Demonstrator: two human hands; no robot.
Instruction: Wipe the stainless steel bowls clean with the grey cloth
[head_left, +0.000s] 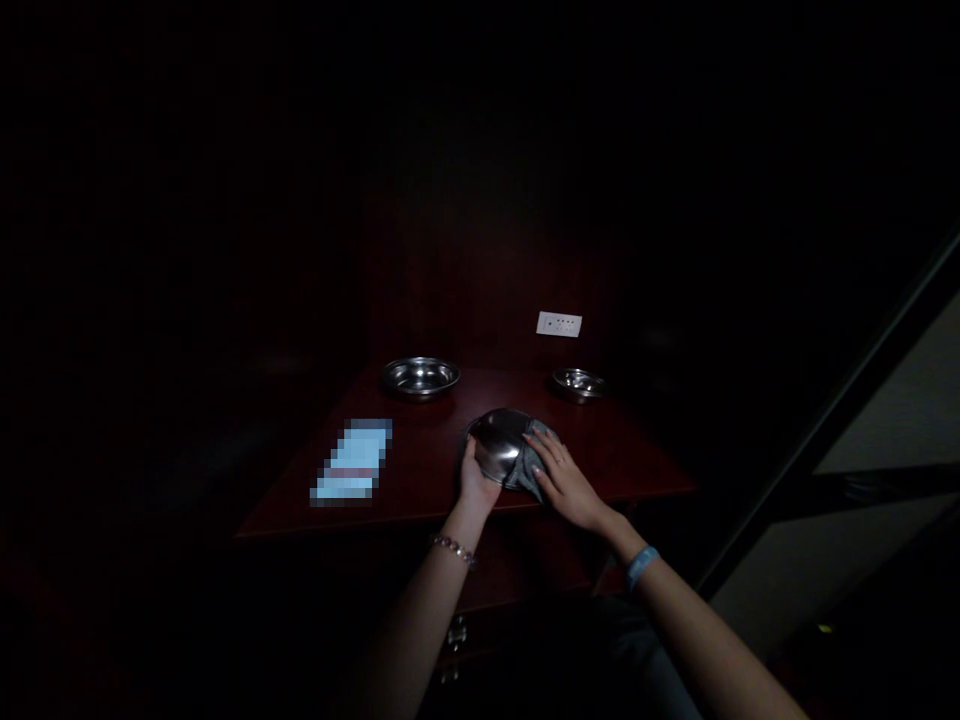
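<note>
From where I stand, the step in hand looks like wiping a steel bowl [498, 443] with a grey cloth [529, 475], low over the front part of the dark red desk [427, 480]. The person's left grip [478, 482] is closed on the bowl's near left edge, thumb lying over the metal; the right grip [568, 485] isn't clenched, its fingers spread flat and pressing the cloth to the bowl's right side. I can't tell whether the bowl rests on the wood or is held just above it. As I judge it, the next move calls for a steady left hold while the right slides the cloth across the bare, shiny part at the left, without tipping the rim. The bowl is round, so it has no long axis to speak of; what seems to be its domed underside is turned up and somewhat towards the person, though the dimness leaves me unsure. Behind it, well apart, a wide steel dish [421, 390] sits at the back left and a smaller one [578, 394] at the back right, both hollow side up.
</note>
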